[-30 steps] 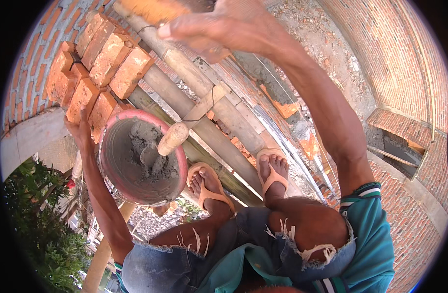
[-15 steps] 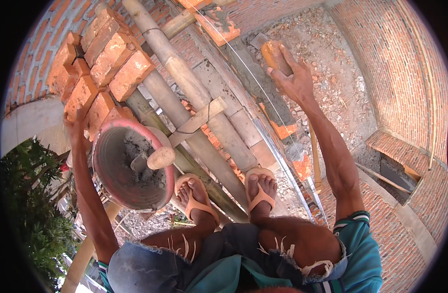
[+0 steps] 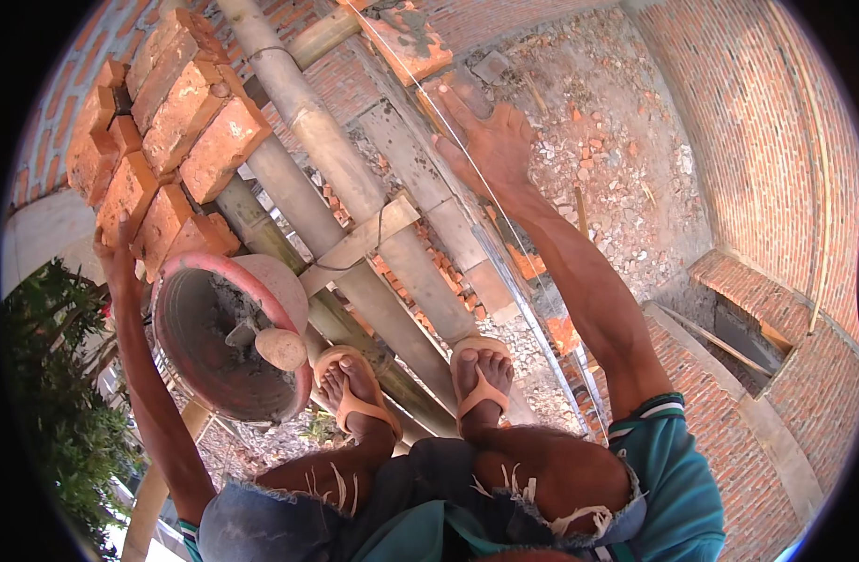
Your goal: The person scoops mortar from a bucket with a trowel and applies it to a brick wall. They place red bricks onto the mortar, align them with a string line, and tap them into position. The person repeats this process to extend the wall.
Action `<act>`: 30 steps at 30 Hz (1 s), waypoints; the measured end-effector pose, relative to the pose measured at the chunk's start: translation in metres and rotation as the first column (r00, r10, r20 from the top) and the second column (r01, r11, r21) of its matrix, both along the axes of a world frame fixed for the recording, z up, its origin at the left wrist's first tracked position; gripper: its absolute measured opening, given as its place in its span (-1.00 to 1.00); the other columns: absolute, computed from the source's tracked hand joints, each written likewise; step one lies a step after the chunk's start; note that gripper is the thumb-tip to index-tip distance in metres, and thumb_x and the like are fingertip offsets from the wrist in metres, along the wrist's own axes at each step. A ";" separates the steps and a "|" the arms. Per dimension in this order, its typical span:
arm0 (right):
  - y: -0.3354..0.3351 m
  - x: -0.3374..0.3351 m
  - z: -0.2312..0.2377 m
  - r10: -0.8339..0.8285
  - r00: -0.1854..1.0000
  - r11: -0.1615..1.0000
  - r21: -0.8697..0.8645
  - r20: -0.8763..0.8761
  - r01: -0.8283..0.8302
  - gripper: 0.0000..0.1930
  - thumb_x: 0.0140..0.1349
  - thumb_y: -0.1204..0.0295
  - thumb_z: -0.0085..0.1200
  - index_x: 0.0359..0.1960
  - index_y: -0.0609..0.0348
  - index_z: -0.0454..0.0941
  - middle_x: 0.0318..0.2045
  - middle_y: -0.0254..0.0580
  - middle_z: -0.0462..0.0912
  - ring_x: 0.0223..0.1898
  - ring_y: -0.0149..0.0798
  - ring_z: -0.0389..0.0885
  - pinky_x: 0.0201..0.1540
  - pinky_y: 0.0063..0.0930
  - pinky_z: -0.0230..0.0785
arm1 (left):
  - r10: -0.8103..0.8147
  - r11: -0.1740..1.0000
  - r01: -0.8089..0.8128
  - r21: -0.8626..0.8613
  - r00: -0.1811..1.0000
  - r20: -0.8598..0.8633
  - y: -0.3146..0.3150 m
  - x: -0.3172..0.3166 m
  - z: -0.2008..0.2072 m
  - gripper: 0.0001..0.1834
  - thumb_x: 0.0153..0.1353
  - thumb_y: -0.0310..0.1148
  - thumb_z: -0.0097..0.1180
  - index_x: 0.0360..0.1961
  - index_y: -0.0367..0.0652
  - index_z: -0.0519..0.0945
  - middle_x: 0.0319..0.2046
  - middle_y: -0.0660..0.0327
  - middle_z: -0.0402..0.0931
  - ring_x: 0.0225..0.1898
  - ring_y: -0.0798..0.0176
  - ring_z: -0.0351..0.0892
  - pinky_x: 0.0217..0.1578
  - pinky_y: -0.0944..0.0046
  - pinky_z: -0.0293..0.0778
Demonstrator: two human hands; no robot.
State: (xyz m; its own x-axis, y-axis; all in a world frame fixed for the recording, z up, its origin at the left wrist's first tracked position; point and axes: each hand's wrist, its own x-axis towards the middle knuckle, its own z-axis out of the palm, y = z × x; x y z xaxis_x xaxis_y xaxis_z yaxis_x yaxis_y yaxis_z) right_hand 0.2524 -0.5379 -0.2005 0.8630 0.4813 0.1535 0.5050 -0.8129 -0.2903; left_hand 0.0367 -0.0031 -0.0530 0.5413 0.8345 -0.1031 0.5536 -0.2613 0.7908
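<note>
The right hand, spread over a brick, could bump the string askew; its grip and the left hand's are unclear.

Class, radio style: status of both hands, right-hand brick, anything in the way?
Left hand: at stacked bricks. Right hand: spread over a brick. Possibly in the way: string crossing the right hand in view.

The right hand extends forward, palm down, fingers parted, while the left hand seems lightly curled.
</note>
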 end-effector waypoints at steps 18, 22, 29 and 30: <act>-0.040 0.003 -0.001 0.100 0.981 0.978 0.198 -0.164 -0.067 -0.07 0.08 0.02 0.41 0.42 0.33 0.37 0.22 0.15 0.54 0.20 0.13 0.48 0.32 -0.02 0.32 | 0.202 0.960 -0.214 -0.179 0.976 -0.088 0.058 -0.003 0.002 -0.24 0.23 0.12 0.42 0.30 -0.08 0.48 0.15 0.23 0.57 0.08 0.23 0.55 0.03 0.10 0.46; -0.035 0.001 -0.001 0.080 0.982 0.976 0.213 -0.170 -0.042 -0.07 0.04 0.05 0.43 0.42 0.29 0.38 0.23 0.13 0.53 0.19 0.12 0.48 0.29 -0.06 0.34 | 0.210 0.956 -0.219 -0.195 0.975 -0.068 0.059 -0.001 0.001 -0.35 0.24 0.10 0.42 0.21 -0.04 0.57 0.06 0.29 0.62 0.00 0.27 0.57 -0.06 0.18 0.50; -0.034 0.005 0.018 0.066 0.956 0.989 0.143 -0.287 -0.026 -0.12 0.15 0.01 0.40 0.42 0.25 0.38 0.28 0.22 0.49 0.29 0.19 0.47 0.36 0.02 0.33 | 0.102 0.951 -0.103 -0.292 0.995 -0.019 0.066 -0.005 0.006 -0.46 0.34 -0.05 0.36 0.21 -0.14 0.58 0.08 0.23 0.62 -0.02 0.22 0.64 -0.05 0.16 0.61; -0.034 0.006 0.026 0.066 0.943 0.996 0.085 -0.327 -0.040 -0.15 0.20 0.01 0.38 0.42 0.25 0.38 0.30 0.27 0.49 0.32 0.22 0.46 0.39 0.05 0.33 | 0.106 0.939 -0.094 -0.331 0.994 0.016 0.069 -0.007 0.005 -0.47 0.35 -0.07 0.35 0.20 -0.17 0.58 0.06 0.22 0.62 -0.03 0.21 0.64 -0.06 0.16 0.62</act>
